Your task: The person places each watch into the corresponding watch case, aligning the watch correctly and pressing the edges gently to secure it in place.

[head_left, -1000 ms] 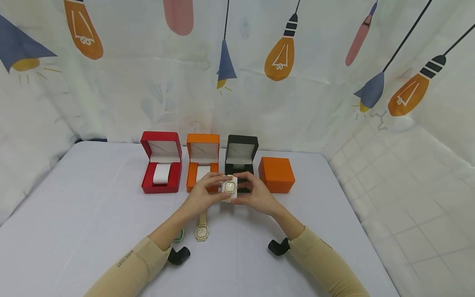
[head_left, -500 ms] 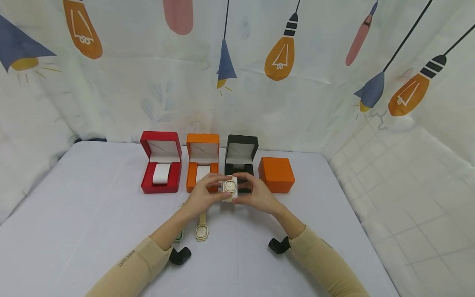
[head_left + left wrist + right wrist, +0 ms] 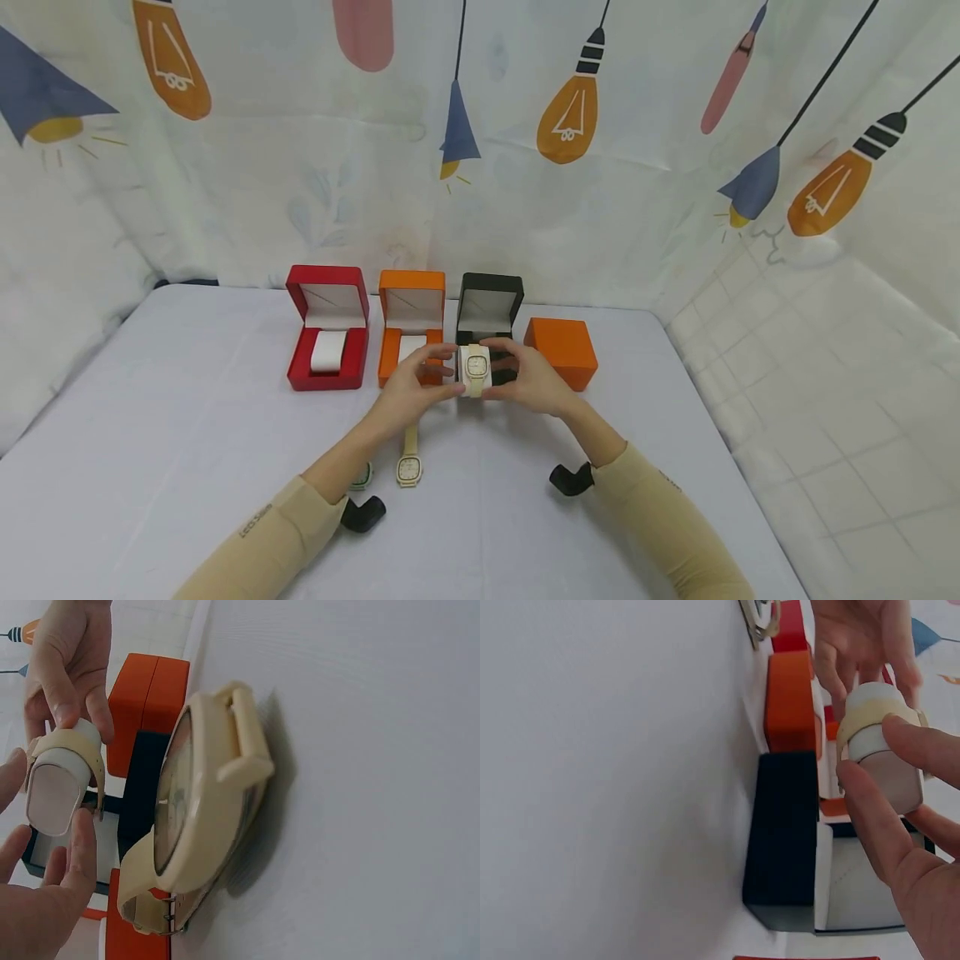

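Over the white tablecloth (image 3: 187, 467), just by the open black watch box (image 3: 491, 283), your right hand (image 3: 531, 377) pinches the white cushion (image 3: 54, 793) bearing a cream wristwatch (image 3: 476, 366), your left hand (image 3: 411, 387) having parted fingers, contact undeterminable; keep it level, gripped endwise.

No text legible: dark lettering (image 3: 256, 522) on left sleeve (image 3: 273, 546), dark marks (image 3: 670, 479) on right sleeve (image 3: 663, 521), too blurred.

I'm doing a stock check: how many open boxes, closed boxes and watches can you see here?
Open boxes: 3 (red box, orange box, dark box)
Closed boxes: 1 (closed orange box)
Watches: 3 (cream watch on the held white cushion, second cream watch, greenish watch, partly hidden)
Total: 7
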A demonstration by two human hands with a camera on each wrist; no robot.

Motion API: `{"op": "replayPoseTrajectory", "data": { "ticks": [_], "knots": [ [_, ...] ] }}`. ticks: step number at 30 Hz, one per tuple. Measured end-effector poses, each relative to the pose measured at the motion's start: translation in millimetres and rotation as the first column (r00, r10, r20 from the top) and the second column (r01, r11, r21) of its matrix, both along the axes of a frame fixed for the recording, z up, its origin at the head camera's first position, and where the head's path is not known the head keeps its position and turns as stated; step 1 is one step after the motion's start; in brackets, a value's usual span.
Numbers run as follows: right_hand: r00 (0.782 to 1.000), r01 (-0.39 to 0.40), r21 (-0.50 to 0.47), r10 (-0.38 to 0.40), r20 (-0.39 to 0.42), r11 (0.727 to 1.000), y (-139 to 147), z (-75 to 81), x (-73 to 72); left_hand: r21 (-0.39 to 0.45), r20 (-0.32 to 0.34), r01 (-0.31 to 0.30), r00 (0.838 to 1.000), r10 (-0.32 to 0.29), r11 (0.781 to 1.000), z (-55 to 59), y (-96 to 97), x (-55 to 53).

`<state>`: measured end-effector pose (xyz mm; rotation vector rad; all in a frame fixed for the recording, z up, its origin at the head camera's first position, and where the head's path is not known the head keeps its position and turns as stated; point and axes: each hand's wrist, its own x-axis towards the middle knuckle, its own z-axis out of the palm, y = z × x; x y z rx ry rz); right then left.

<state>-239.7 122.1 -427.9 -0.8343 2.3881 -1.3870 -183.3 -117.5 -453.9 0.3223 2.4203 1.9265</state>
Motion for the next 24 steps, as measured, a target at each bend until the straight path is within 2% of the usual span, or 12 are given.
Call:
{"op": "replayPoseTrajectory", "data": {
  "ticks": [9, 16, 19, 24],
  "knots": [
    [0.999, 0.048, 0.043, -0.048, 0.009, 0.998, 4, 8.6, -14.9, -0.005, 0.021, 0.028, 0.999, -0.028, 1.000, 0.9, -1.8, 1.2],
    [0.994, 0.105, 0.121, -0.106, 0.001, 0.987, 2, 11.0, -25.7, -0.016, 0.022, 0.031, 0.999, -0.030, 0.999, 32.7, 5.1, 19.3],
    [0.993, 0.116, 0.160, -0.115, -0.016, 0.980, 2, 11.2, -31.0, -0.016, 0.013, 0.037, 0.999, -0.036, 0.999, 34.7, 5.2, 20.5],
    [0.991, 0.133, 0.205, -0.136, -0.001, 0.970, -1, 12.4, -36.7, -0.022, 0.015, 0.038, 0.999, -0.038, 0.999, 36.1, 5.4, 21.3]
  ]
}}
